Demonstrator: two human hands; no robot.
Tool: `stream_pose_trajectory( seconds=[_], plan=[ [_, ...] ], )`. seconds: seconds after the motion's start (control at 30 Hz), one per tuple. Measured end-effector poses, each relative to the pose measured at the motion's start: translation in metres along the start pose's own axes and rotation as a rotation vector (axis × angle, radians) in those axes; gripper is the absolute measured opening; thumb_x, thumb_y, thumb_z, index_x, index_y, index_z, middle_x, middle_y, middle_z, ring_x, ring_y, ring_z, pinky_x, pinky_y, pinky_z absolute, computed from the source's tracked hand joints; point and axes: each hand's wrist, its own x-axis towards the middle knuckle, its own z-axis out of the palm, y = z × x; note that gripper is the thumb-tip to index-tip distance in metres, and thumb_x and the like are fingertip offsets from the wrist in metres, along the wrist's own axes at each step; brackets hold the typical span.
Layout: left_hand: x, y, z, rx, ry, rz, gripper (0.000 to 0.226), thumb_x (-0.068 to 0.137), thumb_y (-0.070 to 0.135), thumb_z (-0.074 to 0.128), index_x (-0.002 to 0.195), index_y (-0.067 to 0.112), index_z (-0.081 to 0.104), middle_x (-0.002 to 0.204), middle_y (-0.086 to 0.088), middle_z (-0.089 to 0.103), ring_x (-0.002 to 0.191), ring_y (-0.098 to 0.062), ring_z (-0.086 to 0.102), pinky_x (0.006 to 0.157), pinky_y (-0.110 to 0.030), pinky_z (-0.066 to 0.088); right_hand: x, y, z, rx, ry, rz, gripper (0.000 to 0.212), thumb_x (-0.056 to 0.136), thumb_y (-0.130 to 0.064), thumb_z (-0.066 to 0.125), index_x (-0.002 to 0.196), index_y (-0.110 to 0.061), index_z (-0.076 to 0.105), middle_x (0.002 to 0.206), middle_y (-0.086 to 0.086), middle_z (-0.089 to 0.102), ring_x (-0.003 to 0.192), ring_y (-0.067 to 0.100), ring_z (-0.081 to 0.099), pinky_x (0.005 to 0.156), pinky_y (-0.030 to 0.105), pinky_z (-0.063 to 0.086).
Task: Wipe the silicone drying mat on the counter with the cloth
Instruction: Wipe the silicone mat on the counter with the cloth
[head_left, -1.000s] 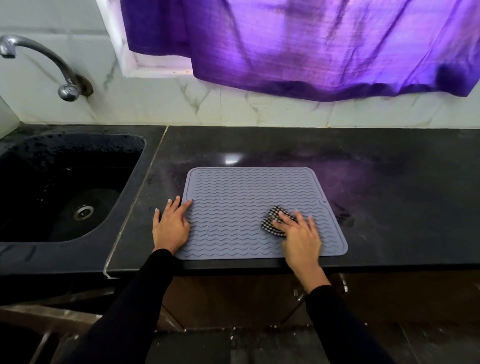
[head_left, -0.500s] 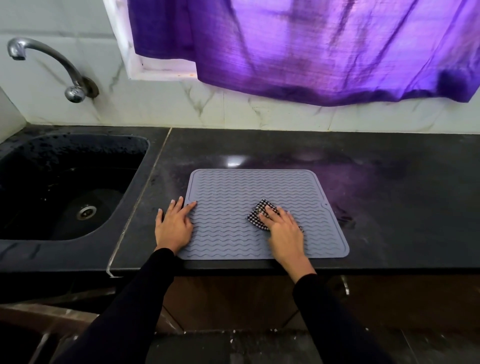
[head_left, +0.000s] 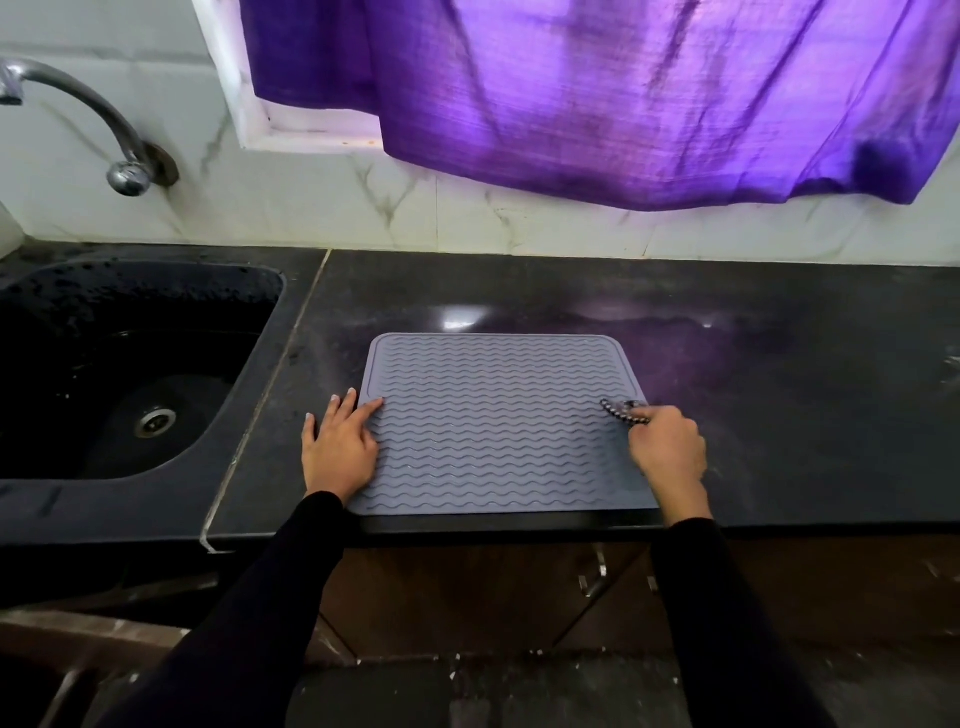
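A grey silicone drying mat (head_left: 498, 421) with wavy ridges lies flat on the dark desk (head_left: 779, 395), its near edge running along the front lip of the desk and its left edge not far from the black sink (head_left: 130, 374). The left hand (head_left: 340, 449) rests palm down at the mat's left side, its fingers (head_left: 363, 413) straight and slightly spread; the index fingertip lies on the mat's raised border while the other fingers and the thumb sit on the desk just beside it. The right hand (head_left: 667, 449) is at the mat's right edge, its fingers curled in and pinching a small black-and-white checked cloth (head_left: 623, 410), bunched up so that only a little of it shows beyond the knuckles. The cloth touches the mat close to its right border, about midway between the far and near edges. Both arms wear long black sleeves (head_left: 727, 613). A curved metal tap (head_left: 98, 119) comes out of the white marbled wall above the sink, and a purple curtain (head_left: 597, 93) hangs over the wall behind the desk. Below the desk's front edge, brown cupboard doors (head_left: 467, 592) are in view.
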Motion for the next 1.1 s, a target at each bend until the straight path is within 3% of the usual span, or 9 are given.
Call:
stream_pose_trajectory(
  seconds=[0.13, 0.23, 0.33, 0.47, 0.63, 0.73, 0.83, 0.97, 1.1],
  plan=[
    [-0.001, 0.000, 0.000, -0.003, 0.005, 0.008, 0.049, 0.090, 0.017, 0.040, 0.137, 0.033, 0.041, 0.152, -0.003, 0.029, 0.143, -0.021, 0.018, 0.116, -0.048, 0.004, -0.025, -0.010, 0.024, -0.278, -0.063, -0.003, 0.037, 0.092, -0.012, 0.043, 0.127, 0.001, 0.048, 0.135, 0.026, 0.044, 0.125, 0.040, 0.042, 0.100, 0.045, 0.040],
    [-0.001, 0.001, 0.000, 0.011, 0.001, 0.010, 0.049, 0.091, 0.017, 0.039, 0.137, 0.032, 0.040, 0.152, -0.004, 0.028, 0.143, -0.021, 0.017, 0.116, -0.048, 0.004, -0.046, -0.018, 0.061, -0.484, -0.139, -0.024, 0.049, 0.097, -0.005, 0.027, 0.144, 0.005, 0.017, 0.149, 0.035, 0.014, 0.139, 0.046, 0.016, 0.114, 0.052, 0.020],
    [-0.001, 0.002, -0.001, 0.014, -0.009, 0.006, 0.049, 0.091, 0.018, 0.039, 0.138, 0.033, 0.038, 0.153, -0.003, 0.027, 0.143, -0.020, 0.016, 0.116, -0.048, 0.003, -0.055, -0.029, 0.072, -0.517, -0.191, -0.029, 0.048, 0.098, -0.003, 0.020, 0.145, 0.006, 0.010, 0.149, 0.036, 0.007, 0.140, 0.047, 0.010, 0.113, 0.054, 0.015],
    [-0.001, 0.002, 0.000, 0.009, -0.010, 0.003, 0.048, 0.091, 0.018, 0.038, 0.138, 0.033, 0.038, 0.153, -0.002, 0.026, 0.143, -0.020, 0.016, 0.116, -0.048, 0.002, -0.061, -0.042, 0.054, -0.441, -0.242, -0.092, 0.041, 0.092, -0.010, 0.043, 0.131, 0.003, 0.042, 0.138, 0.026, 0.041, 0.129, 0.040, 0.037, 0.103, 0.044, 0.037],
    [-0.001, 0.001, 0.000, 0.006, 0.010, 0.006, 0.046, 0.091, 0.020, 0.038, 0.136, 0.032, 0.041, 0.152, -0.002, 0.029, 0.143, -0.020, 0.018, 0.116, -0.049, 0.004, -0.031, -0.057, 0.009, 0.264, -0.293, -0.051, 0.027, 0.090, -0.011, 0.042, 0.092, -0.007, 0.069, 0.085, 0.008, 0.063, 0.088, 0.022, 0.055, 0.075, 0.027, 0.040],
    [-0.001, 0.002, -0.001, -0.007, 0.015, 0.003, 0.045, 0.092, 0.020, 0.038, 0.135, 0.032, 0.042, 0.152, -0.002, 0.029, 0.142, -0.020, 0.018, 0.116, -0.048, 0.004, -0.041, -0.076, 0.028, 0.213, -0.158, -0.248, 0.044, 0.087, -0.003, 0.046, 0.125, -0.019, 0.058, 0.112, 0.011, 0.066, 0.088, 0.024, 0.060, 0.075, 0.026, 0.048],
    [0.000, 0.000, 0.000, -0.012, 0.000, 0.004, 0.047, 0.091, 0.020, 0.038, 0.136, 0.033, 0.041, 0.152, -0.002, 0.028, 0.143, -0.019, 0.018, 0.116, -0.048, 0.004, -0.058, -0.083, 0.076, 0.018, -0.215, -0.543, 0.054, 0.086, -0.001, 0.051, 0.133, -0.026, 0.049, 0.141, 0.003, 0.047, 0.120, 0.022, 0.051, 0.103, 0.032, 0.040],
    [0.001, -0.001, -0.001, 0.002, -0.009, 0.006, 0.049, 0.090, 0.018, 0.038, 0.136, 0.035, 0.041, 0.152, 0.000, 0.028, 0.143, -0.017, 0.017, 0.116, -0.048, 0.005, -0.065, -0.065, 0.109, -0.215, -0.156, -0.732, 0.058, 0.083, -0.011, 0.058, 0.134, -0.034, 0.045, 0.151, -0.006, 0.032, 0.142, 0.016, 0.025, 0.118, 0.033, 0.012],
    [0.001, -0.003, 0.000, -0.005, -0.006, 0.000, 0.048, 0.090, 0.018, 0.039, 0.135, 0.036, 0.041, 0.152, 0.000, 0.028, 0.143, -0.017, 0.018, 0.116, -0.047, 0.005, -0.063, -0.057, 0.102, -0.283, -0.177, -0.776, 0.065, 0.083, -0.008, 0.062, 0.138, -0.035, 0.039, 0.154, -0.006, 0.026, 0.143, 0.016, 0.020, 0.118, 0.034, 0.012]
  ],
)
